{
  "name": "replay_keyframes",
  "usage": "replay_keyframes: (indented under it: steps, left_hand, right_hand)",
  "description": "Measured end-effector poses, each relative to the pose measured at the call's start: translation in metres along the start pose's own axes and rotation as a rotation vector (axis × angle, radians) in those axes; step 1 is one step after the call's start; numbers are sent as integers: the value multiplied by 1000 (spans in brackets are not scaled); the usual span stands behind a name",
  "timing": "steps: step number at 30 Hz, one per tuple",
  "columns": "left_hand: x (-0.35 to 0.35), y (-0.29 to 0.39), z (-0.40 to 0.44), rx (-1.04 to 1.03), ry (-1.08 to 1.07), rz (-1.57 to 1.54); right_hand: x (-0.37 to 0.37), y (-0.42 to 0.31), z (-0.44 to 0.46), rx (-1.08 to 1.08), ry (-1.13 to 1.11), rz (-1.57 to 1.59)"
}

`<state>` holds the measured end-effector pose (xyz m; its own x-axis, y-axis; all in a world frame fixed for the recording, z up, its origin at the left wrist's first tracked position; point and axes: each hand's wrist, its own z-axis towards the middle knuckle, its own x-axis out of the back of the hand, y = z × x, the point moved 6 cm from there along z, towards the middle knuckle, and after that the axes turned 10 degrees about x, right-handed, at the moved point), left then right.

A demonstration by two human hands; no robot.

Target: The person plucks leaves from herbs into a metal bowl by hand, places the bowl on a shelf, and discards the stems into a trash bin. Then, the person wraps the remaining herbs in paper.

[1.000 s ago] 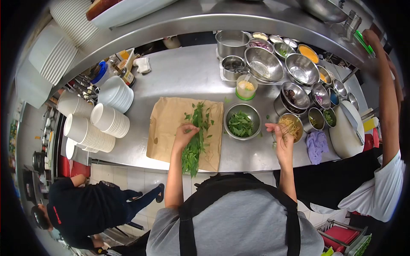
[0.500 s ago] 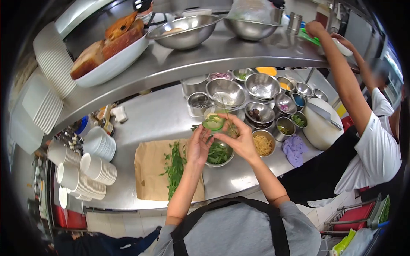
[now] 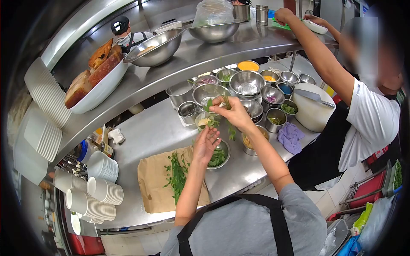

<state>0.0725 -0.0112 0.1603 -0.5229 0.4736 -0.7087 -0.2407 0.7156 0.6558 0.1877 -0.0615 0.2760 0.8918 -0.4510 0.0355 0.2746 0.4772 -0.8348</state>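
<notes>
My right hand (image 3: pixel 232 113) is closed, pinching a leafy green herb sprig (image 3: pixel 231 131) whose leaves hang below the fingers. Just below and to its left is my left hand (image 3: pixel 205 145), palm up, its bunched fingertips on green leaves (image 3: pixel 212 122) of the herb. Under the hands stands a metal bowl (image 3: pixel 229 154) holding loose green leaves, partly covered by my left hand. More herb stems (image 3: pixel 175 177) lie on brown paper (image 3: pixel 149 192) at the left. A small container with pale yellow contents (image 3: pixel 203 122) sits behind my left fingertips.
Several metal bowls (image 3: pixel 247 83) of ingredients crowd the counter's back right. A knife (image 3: pixel 314 97) lies on a round white board (image 3: pixel 305 115), near a purple cloth (image 3: pixel 291 137). Stacked white cups (image 3: pixel 92 205) stand left. Overhead runs a steel shelf (image 3: pixel 179 64); a co-worker's arm (image 3: pixel 320 59) reaches over it.
My view has turned, shifting the shelf and bowls leftward. My right hand has lifted the sprig upward, away from my left hand. My left hand is slightly lower, its fingertips still at the leaves.
</notes>
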Motion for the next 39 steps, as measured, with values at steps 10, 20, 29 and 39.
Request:
replay_keyframes:
  steps: [10,20,29,39]
  left_hand:
    - [-1,70,-14,-709,204,702]
    - [-14,71,-4,-671,122,685]
    - [37,42,12,-785,280,1008]
    - [83,-10,9,-806,460,1498]
  right_hand:
    - [-16,6,5,29,-111,-13]
    - [-20,27,7,72,-92,-169]
    - [-8,17,25,194,81,-201]
    - [-11,30,18,224,5,-308]
